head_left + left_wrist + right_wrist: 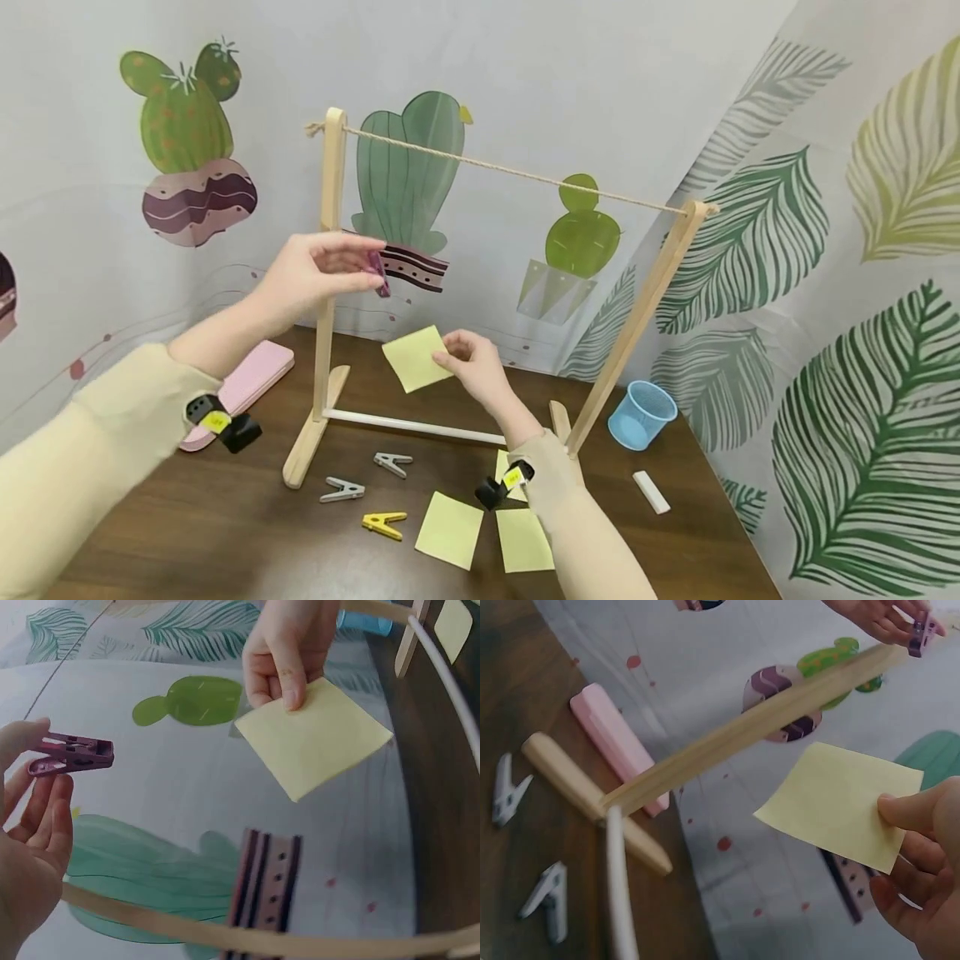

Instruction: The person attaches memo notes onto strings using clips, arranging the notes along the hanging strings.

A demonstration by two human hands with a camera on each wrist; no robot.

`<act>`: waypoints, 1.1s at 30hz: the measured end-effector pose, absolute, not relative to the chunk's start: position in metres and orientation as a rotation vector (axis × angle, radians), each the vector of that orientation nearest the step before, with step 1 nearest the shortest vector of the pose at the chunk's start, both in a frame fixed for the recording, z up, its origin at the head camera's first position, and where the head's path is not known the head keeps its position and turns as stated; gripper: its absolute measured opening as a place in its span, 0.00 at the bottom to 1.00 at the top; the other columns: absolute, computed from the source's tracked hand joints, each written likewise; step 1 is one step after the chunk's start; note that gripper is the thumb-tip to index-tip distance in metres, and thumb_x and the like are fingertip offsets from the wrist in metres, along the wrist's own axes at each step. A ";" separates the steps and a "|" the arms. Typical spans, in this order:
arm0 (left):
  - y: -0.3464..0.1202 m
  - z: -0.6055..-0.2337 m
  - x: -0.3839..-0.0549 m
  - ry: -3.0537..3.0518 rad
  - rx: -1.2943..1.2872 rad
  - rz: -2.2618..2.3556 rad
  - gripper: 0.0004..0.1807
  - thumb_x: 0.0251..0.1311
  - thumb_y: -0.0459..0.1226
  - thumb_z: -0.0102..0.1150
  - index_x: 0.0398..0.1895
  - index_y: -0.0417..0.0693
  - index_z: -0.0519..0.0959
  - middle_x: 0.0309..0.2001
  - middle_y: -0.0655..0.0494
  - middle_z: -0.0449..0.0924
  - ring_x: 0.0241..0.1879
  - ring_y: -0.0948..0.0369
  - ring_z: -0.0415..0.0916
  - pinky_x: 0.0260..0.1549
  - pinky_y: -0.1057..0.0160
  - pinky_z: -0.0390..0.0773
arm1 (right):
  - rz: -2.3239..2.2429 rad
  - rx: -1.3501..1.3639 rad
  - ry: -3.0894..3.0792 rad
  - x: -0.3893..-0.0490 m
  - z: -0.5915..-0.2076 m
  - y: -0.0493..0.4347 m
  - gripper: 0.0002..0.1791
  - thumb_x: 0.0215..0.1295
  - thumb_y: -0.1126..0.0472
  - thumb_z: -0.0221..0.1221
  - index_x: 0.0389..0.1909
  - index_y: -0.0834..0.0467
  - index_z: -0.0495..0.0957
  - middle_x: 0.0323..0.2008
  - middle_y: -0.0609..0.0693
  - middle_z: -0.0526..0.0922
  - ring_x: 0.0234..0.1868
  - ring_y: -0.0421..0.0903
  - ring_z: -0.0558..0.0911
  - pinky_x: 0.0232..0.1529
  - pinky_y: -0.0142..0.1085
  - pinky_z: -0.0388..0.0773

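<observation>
Beside the left post of a wooden frame (332,183), my left hand (318,271) pinches a purple clothespin (380,275) between thumb and fingers. In the left wrist view the clothespin (73,753) points its jaws away from the hand. My right hand (476,367) holds a yellow sticky note (415,358) by one corner, thumb on its face, raised above the white crossbar (420,427). The right wrist view shows the note (840,802) flat and slightly bent. A thin rope (510,171) runs between the post tops, above both hands, with nothing hanging on it.
On the brown table lie two grey clothespins (342,489), a yellow clothespin (385,524) and several more sticky notes (450,531), one partly behind the right forearm. A pink case (258,375) lies left, a blue mesh cup (642,415) and a white block (651,492) right.
</observation>
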State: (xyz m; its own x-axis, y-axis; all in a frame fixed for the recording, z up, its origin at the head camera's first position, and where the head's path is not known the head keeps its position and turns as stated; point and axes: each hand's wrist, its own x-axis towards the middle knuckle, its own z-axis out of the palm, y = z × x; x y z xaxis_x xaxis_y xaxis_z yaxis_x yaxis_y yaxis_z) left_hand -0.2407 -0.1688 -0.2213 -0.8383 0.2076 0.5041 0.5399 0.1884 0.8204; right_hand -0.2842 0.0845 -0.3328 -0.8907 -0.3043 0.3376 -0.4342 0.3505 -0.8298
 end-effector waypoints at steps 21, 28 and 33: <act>-0.155 -0.092 -0.254 -2.049 -0.804 -1.541 0.21 0.58 0.30 0.66 0.56 0.39 0.80 0.40 0.62 0.84 0.40 0.68 0.80 0.43 0.77 0.77 | 1.865 0.567 -2.108 -0.316 -0.223 0.025 0.12 0.62 0.68 0.64 0.44 0.70 0.79 0.40 0.65 0.85 0.29 0.34 0.79 0.31 0.24 0.75; -0.156 -0.070 -0.263 -2.034 -0.748 -1.595 0.21 0.54 0.30 0.70 0.53 0.40 0.81 0.34 0.63 0.85 0.38 0.68 0.80 0.40 0.77 0.75 | 1.950 0.591 -2.004 -0.318 -0.202 0.014 0.13 0.64 0.68 0.63 0.46 0.70 0.77 0.43 0.65 0.84 0.33 0.36 0.80 0.36 0.25 0.79; -0.160 -0.064 -0.265 -2.085 -0.658 -1.589 0.19 0.56 0.33 0.69 0.52 0.42 0.82 0.35 0.66 0.85 0.40 0.69 0.80 0.44 0.76 0.74 | 1.990 0.631 -1.948 -0.318 -0.192 0.008 0.13 0.64 0.67 0.62 0.46 0.71 0.76 0.42 0.64 0.84 0.34 0.36 0.80 0.37 0.26 0.78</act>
